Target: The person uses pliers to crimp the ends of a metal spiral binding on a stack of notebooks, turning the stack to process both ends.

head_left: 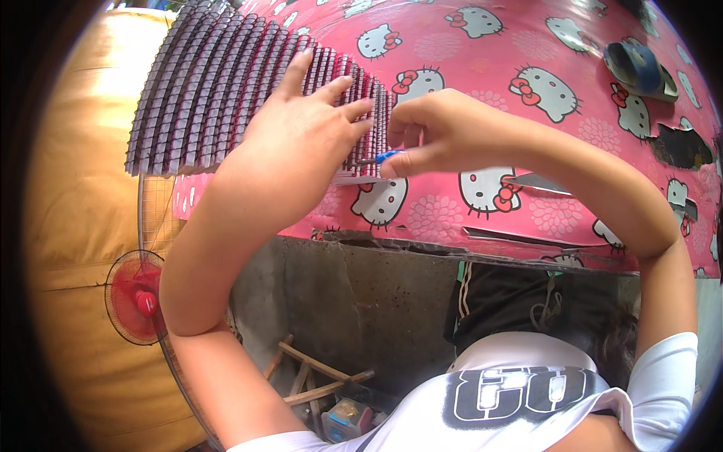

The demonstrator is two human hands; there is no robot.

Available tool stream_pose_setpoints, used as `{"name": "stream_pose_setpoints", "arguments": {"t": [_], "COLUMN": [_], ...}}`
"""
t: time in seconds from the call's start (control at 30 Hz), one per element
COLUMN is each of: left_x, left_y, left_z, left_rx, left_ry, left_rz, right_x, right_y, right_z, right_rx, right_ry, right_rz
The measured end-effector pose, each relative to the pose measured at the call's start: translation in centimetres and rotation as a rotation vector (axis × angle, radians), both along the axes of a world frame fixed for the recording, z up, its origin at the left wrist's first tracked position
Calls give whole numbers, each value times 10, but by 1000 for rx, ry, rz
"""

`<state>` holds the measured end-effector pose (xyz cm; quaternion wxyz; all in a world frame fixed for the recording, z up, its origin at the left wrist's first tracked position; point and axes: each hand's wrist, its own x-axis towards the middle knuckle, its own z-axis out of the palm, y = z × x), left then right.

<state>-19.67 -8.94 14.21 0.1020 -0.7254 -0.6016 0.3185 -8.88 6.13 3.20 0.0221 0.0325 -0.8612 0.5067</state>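
A large ridged panel (pixel 218 90) lies at the left of the table, with rows of small grey-purple blocks crossed by dark lines and pink-red showing between them. Spread over its right part is my left hand (pixel 309 124), fingers apart and nothing gripped in it. My right hand (pixel 444 132) is closed round a small tool with a blue handle (pixel 388 157), pinched between thumb and fingers. The tool's thin dark shaft points left at the panel's near right corner. What its tip touches is hard to make out. White sheet-like material shows under that corner.
A pink table cover (pixel 437 203) with cat faces has tears near its front edge. At the far right lies a blue and dark slipper-like object (pixel 640 68). A red fan (pixel 135 297) stands at left, before a yellow-orange curtain (pixel 83 188). Below are wooden slats (pixel 320 365).
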Motion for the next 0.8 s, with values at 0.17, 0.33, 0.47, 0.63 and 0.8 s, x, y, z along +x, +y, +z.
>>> {"name": "stream_pose_setpoints", "arguments": {"t": [0.17,0.33,0.47,0.63,0.8], "left_x": [3,4,0,0,3], "left_y": [3,7,5,3,6], "left_z": [4,5,-1,-8,-6], "left_rx": [-40,-57,-22,5,-64], "left_ry": [-15,-24,-29,24,47], "left_rz": [86,94,63,-2,85], "right_x": [8,-4,-7,0,12], "right_y": [-4,-7,5,2,-3], "right_z": [-22,-27,1,-5,-18], "right_rx": [304,226,-95,-61,349], "right_ry": [561,557,-217,-113,409], "right_rz": [-143,-102,39,-22,-156]}}
